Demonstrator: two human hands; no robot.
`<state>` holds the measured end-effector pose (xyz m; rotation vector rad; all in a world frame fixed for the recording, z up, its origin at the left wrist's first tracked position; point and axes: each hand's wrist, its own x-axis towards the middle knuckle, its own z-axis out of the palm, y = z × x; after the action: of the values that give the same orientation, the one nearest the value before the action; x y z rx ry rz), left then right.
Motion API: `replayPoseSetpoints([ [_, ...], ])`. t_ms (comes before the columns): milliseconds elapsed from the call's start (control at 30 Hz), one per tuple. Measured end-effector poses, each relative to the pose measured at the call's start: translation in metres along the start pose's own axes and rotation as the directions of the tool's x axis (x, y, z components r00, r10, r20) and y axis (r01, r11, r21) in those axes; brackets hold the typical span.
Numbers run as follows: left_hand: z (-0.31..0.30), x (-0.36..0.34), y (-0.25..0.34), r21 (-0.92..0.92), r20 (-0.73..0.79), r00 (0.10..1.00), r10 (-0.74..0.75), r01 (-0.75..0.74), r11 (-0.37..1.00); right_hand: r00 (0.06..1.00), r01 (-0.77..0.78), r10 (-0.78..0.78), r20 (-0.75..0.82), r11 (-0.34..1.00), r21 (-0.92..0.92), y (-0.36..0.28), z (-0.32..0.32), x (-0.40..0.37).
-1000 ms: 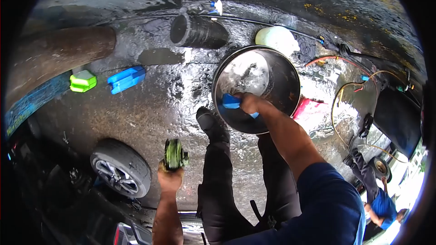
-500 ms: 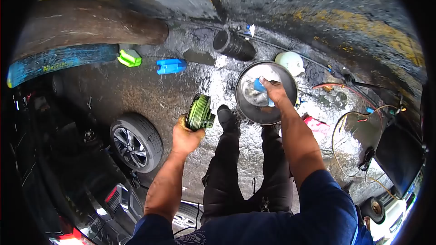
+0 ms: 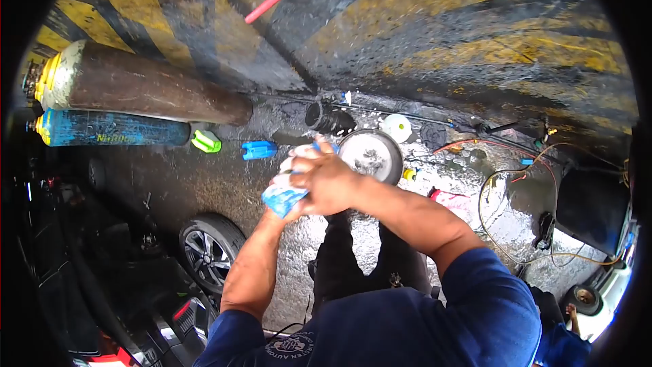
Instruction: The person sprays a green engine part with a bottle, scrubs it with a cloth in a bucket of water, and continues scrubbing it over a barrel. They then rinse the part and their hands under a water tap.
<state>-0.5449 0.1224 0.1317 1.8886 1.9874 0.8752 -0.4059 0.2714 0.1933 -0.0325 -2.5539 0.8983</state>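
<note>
My two hands meet in front of the basin. My right hand (image 3: 331, 180) is closed over a wet blue-and-white cloth (image 3: 284, 198), pressing it from above. Beneath it is my left hand (image 3: 296, 212), its fingers mostly covered. The ribbed green part seen in it half a second ago is hidden behind the cloth and my right hand. White foam clings around the fingers. Just beyond my right hand stands the round dark-rimmed basin (image 3: 399, 158) of whitish, sudsy liquid.
A black cylinder (image 3: 329, 118) and white container (image 3: 396, 128) are near the basin. Blue (image 3: 259, 150) and green (image 3: 206, 141) plastic pieces lie left, by two gas cylinders (image 3: 153, 88). A wheel (image 3: 209, 251) is lower left; hoses (image 3: 483, 204) curl at right.
My right hand has come out of the basin with the cloth and moved left onto my left hand. The green part has dropped out of sight. The view has tilted up towards the wall.
</note>
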Motion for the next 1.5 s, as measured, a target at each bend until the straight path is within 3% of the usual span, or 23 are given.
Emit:
replayPoseSetpoints([
  [67, -0.022, 0.024, 0.035, -0.048, 0.071, 0.99, -0.123, 0.126, 0.991, 0.999, -0.039, 0.039, -0.034, 0.999, -0.024, 0.009, -0.02, 0.003],
  [100, -0.044, 0.042, 0.079, -0.293, 0.153, 0.826, -0.542, 0.562, 0.773, 0.984, -0.178, 0.178, -0.003, 0.982, 0.065, 0.045, -0.006, 0.002],
  [200, -0.058, 0.058, 0.105, -0.234, 0.103, 0.843, -0.528, 0.536, 0.811, 0.913, -0.34, 0.391, 0.12, 0.565, 0.751, 0.081, -0.011, -0.021],
  [267, -0.059, 0.067, 0.114, -0.297, 0.074, 0.866, -0.494, 0.492, 0.818, 0.945, -0.239, 0.262, -0.193, 0.961, 0.136, 0.055, -0.019, -0.015],
  [333, -0.058, 0.075, 0.116, -0.356, 0.068, 0.891, -0.448, 0.442, 0.824, 0.991, -0.134, 0.133, -0.022, 0.991, -0.016, -0.002, -0.073, -0.006],
  [400, -0.057, 0.086, 0.107, -0.184, -0.039, 0.995, 0.092, -0.098, 0.978, 0.997, -0.076, 0.074, -0.018, 0.984, -0.161, -0.006, -0.072, -0.012],
  [433, -0.057, 0.086, 0.117, -0.144, 0.022, 0.999, -0.05, 0.052, 0.988, 0.997, -0.057, 0.052, -0.064, 0.994, -0.089, -0.003, -0.082, -0.013],
  [467, -0.06, 0.084, 0.127, -0.144, 0.025, 0.999, -0.045, 0.048, 0.988, 0.987, -0.002, -0.006, -0.161, 0.999, -0.05, 0.013, -0.083, -0.012],
  [500, -0.066, 0.081, 0.136, -0.274, 0.068, 0.967, -0.247, 0.256, 0.927, 0.98, -0.154, 0.183, -0.072, 0.94, 0.304, 0.037, -0.074, -0.013],
  [533, -0.07, 0.082, 0.141, -0.386, 0.127, 0.897, -0.423, 0.438, 0.812, 0.946, -0.295, 0.317, 0.071, 0.747, 0.596, 0.058, -0.071, -0.015],
  [633, -0.075, 0.089, 0.147, -0.611, 0.054, 0.913, -0.405, 0.352, 0.71, 0.781, -0.26, 0.568, 0.258, -0.079, 0.962, 0.069, -0.045, -0.038],
  [667, -0.077, 0.091, 0.152, -0.727, 0.044, 0.914, -0.403, 0.306, 0.614, 0.725, -0.151, 0.596, 0.346, -0.352, 0.924, 0.05, -0.042, -0.04],
  [767, -0.069, 0.097, 0.159, -0.777, -0.14, 0.87, -0.472, 0.199, 0.597, 0.816, 0.132, 0.453, 0.358, -0.75, 0.648, 0.006, -0.028, -0.04],
  [900, -0.054, 0.101, 0.15, -0.795, -0.278, 0.837, -0.471, 0.075, 0.602, 0.785, 0.206, 0.503, 0.363, -0.763, 0.612, 0.006, -0.039, -0.023],
  [933, -0.052, 0.102, 0.151, -0.796, -0.315, 0.825, -0.469, 0.04, 0.604, 0.85, 0.183, 0.451, 0.274, -0.738, 0.649, 0.014, -0.051, -0.025],
  [1067, -0.066, 0.105, 0.172, -0.928, -0.142, 0.879, -0.455, 0.041, 0.369, 0.862, -0.027, 0.482, 0.156, -0.264, 0.964, 0.05, -0.102, -0.014],
  [1133, -0.08, 0.107, 0.179, -0.924, -0.077, 0.909, -0.41, 0.089, 0.371, 0.899, -0.039, 0.431, 0.076, -0.093, 0.995, 0.061, -0.121, -0.003],
  [1200, -0.095, 0.113, 0.181, -0.942, 0.052, 0.842, -0.537, 0.219, 0.253, 0.956, -0.111, 0.294, -0.021, 0.424, 0.899, 0.068, -0.153, 0.013],
  [1233, -0.1, 0.124, 0.176, -0.871, 0.114, 0.769, -0.629, 0.382, 0.309, 0.979, -0.157, 0.201, 0.032, 0.648, 0.745, 0.057, -0.174, 0.023],
  [1267, -0.104, 0.129, 0.176, -0.884, 0.166, 0.775, -0.609, 0.391, 0.257, 0.983, -0.182, 0.152, 0.102, 0.77, 0.611, 0.05, -0.181, 0.032],
  [1400, -0.083, 0.115, 0.159, -0.958, 0.061, 0.817, -0.574, 0.209, 0.196, 0.967, -0.229, 0.143, 0.213, 0.854, 0.468, 0.051, -0.178, 0.036],
  [1467, -0.081, 0.113, 0.157, -0.965, 0.083, 0.823, -0.562, 0.207, 0.161, 0.934, -0.35, 0.307, 0.181, 0.696, 0.627, 0.065, -0.167, 0.021],
  [1500, -0.076, 0.112, 0.15, -0.96, 0.041, 0.822, -0.568, 0.19, 0.206, 0.918, -0.382, 0.369, 0.148, 0.715, 0.586, 0.067, -0.163, 0.005],
])
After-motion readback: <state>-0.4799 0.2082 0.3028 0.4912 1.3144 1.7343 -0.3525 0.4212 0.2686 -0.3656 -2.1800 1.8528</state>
